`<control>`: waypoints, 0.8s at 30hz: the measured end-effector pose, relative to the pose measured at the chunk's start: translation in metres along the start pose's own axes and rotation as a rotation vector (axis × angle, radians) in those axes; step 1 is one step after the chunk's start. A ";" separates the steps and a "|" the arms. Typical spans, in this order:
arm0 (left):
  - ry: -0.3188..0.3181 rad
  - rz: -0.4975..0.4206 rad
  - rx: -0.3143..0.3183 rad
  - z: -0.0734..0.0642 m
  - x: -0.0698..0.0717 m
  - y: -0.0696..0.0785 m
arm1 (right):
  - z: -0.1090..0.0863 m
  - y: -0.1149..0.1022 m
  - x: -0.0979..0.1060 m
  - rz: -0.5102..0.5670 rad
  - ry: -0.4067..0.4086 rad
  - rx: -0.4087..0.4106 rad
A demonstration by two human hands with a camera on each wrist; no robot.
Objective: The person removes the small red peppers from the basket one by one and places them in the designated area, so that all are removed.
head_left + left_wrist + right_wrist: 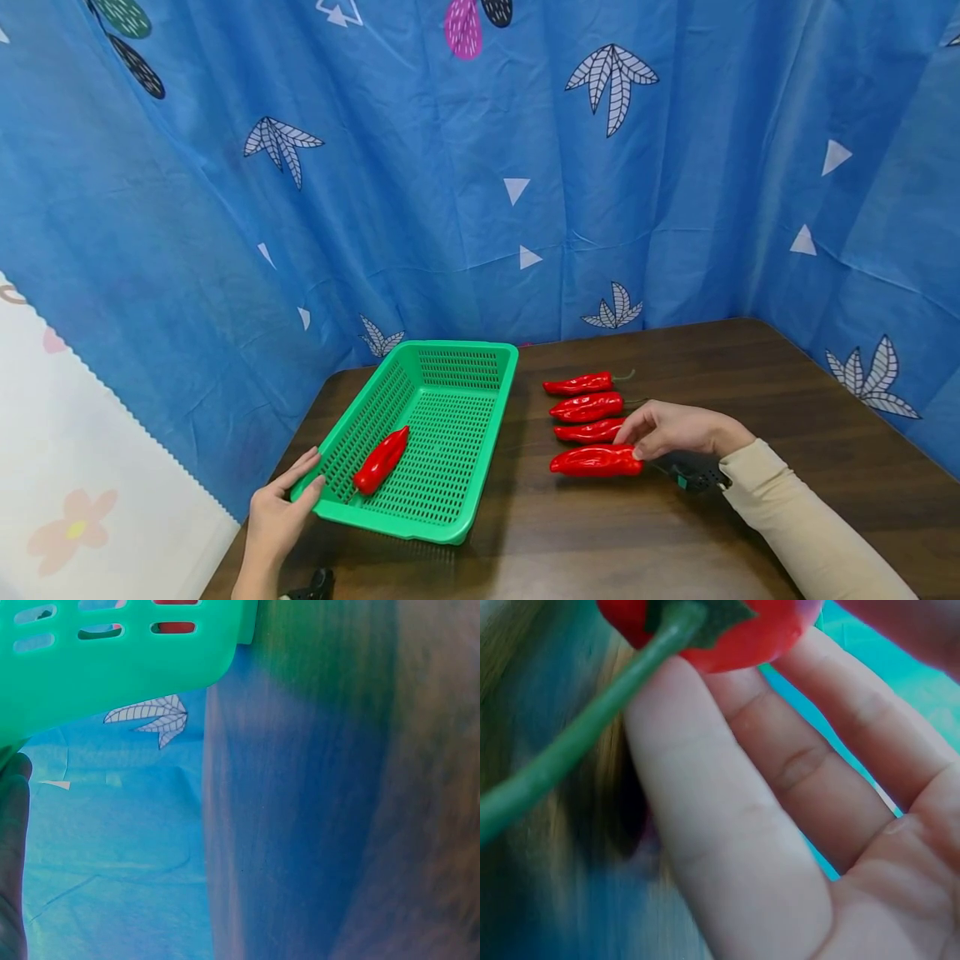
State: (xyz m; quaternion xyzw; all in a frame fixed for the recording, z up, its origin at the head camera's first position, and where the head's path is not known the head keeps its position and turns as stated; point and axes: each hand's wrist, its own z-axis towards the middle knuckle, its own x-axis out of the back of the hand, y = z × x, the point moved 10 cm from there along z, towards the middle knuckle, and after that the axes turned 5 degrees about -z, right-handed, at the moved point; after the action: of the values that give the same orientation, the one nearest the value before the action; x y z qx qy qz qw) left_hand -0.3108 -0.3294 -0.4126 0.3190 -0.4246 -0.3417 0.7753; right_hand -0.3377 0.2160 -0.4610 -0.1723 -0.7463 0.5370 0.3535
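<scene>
My left hand [277, 508] grips the near left corner of a green perforated basket [491, 433], thumb over the rim. One red chili pepper [381, 461] lies inside at the left. To the right, my right hand [678, 427] pinches another red pepper [597, 461] near its stem end. The right wrist view shows that pepper's green stem [577, 746] and the fingers [705, 765] against its red body. Beyond the pinched pepper, three more peppers lie in a column: a near one [588, 432], partly hidden by the hand, a middle one [587, 407] and a far one [579, 384].
A dark wooden table [570, 542] bears the basket and peppers. Blue patterned curtain [450, 208] hangs behind and at both sides. Pale flowered cloth [90, 467] is at the lower left.
</scene>
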 end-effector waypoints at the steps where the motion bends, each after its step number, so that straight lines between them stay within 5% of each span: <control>1: 0.000 -0.001 -0.001 0.000 0.000 0.000 | -0.001 0.000 0.000 -0.004 -0.001 0.000; 24: -0.016 -0.026 -0.020 0.000 0.000 0.002 | -0.007 0.001 0.004 -0.044 0.021 -0.023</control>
State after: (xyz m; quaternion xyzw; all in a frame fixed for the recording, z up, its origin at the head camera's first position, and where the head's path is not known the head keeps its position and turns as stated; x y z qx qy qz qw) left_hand -0.3101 -0.3284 -0.4106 0.3140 -0.4234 -0.3584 0.7705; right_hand -0.3354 0.2235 -0.4597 -0.1655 -0.7524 0.5186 0.3710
